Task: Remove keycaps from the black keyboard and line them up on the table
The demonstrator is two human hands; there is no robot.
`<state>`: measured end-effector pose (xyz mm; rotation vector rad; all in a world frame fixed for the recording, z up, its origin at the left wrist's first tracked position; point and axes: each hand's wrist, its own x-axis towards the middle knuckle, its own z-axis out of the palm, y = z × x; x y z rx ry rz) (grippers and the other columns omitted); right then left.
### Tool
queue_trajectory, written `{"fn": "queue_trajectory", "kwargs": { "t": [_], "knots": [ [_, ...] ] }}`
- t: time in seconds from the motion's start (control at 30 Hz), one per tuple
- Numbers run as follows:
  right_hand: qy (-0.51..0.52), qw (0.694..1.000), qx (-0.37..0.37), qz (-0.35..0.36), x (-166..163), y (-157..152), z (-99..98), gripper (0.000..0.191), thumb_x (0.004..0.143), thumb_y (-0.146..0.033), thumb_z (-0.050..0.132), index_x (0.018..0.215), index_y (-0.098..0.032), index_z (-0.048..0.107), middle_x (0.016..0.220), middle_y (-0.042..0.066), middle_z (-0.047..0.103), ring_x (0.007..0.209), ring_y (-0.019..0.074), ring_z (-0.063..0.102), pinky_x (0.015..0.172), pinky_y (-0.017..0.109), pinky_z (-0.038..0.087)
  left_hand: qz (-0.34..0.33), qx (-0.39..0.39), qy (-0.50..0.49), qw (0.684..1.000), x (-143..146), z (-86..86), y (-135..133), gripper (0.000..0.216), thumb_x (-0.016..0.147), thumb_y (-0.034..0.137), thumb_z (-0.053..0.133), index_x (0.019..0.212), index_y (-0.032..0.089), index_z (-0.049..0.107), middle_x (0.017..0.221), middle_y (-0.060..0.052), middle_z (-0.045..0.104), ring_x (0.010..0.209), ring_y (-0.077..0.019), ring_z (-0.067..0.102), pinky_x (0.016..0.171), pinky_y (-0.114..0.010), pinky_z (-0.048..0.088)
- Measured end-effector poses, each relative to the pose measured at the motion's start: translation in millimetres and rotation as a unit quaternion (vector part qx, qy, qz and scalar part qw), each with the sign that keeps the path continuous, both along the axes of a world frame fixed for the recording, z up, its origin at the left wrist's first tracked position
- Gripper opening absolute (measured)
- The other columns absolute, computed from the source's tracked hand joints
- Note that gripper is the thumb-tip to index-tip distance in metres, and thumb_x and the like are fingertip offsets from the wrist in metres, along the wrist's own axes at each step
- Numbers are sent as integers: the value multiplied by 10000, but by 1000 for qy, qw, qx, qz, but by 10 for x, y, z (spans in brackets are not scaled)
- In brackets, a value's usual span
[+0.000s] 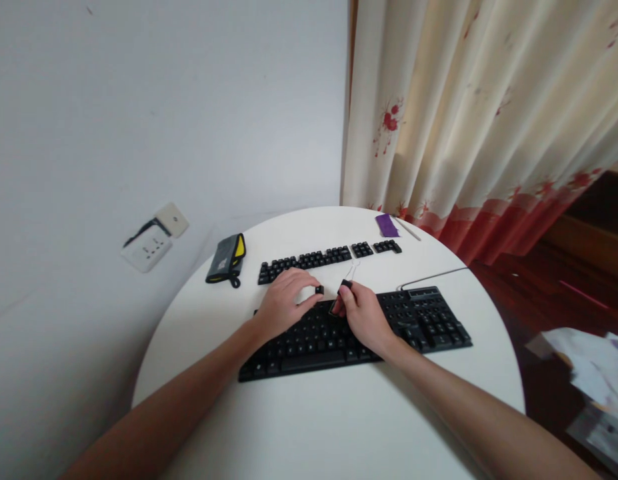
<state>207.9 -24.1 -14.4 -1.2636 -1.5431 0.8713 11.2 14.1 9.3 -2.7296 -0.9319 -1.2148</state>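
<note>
Between the thumb and fingertips of my left hand [287, 301] is a small black keycap [319, 290], held just above the far edge of the black keyboard [313, 361]. My right hand [365, 315] is wrapped round the dark handle of a wire keycap puller [345, 284]. Its thin wire loops [353, 269] point away from me, over the white tabletop. Part of the keyboard's upper rows lies hidden under both hands. Beyond them, loose black keycaps [325, 258] stand lined up in rows and small groups.
A grey pouch with yellow lining [225, 259] lies at the left of the round white table [309, 427]. At the back right are a purple cloth [387, 225] and a thin pale stick [409, 230]. The keyboard cable [433, 275] runs off the right edge. A wall stands close behind.
</note>
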Motion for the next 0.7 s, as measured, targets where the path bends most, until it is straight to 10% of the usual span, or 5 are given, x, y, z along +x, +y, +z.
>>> {"fn": "queue_trajectory", "kwargs": {
  "t": [0.37, 0.7],
  "knots": [
    [5, 1000, -3, 8, 3, 3, -12, 404, 989, -365, 399, 702, -179, 612, 664, 42, 680, 606, 164, 616, 613, 264, 443, 132, -29, -61, 989, -317, 117, 391, 152, 858, 334, 675, 908, 191, 690, 906, -63, 726, 913, -219, 627, 865, -390, 500],
    [5, 1000, -12, 10, 12, 10, -40, 419, 990, -397, 403, 694, -181, 607, 654, 38, 672, 595, 168, 604, 609, 276, 437, 92, -81, 115, 986, -205, -74, 696, 201, 854, 342, 692, 1012, 220, 713, 1004, -46, 751, 966, -231, 616, 843, -380, 392]
  ]
}}
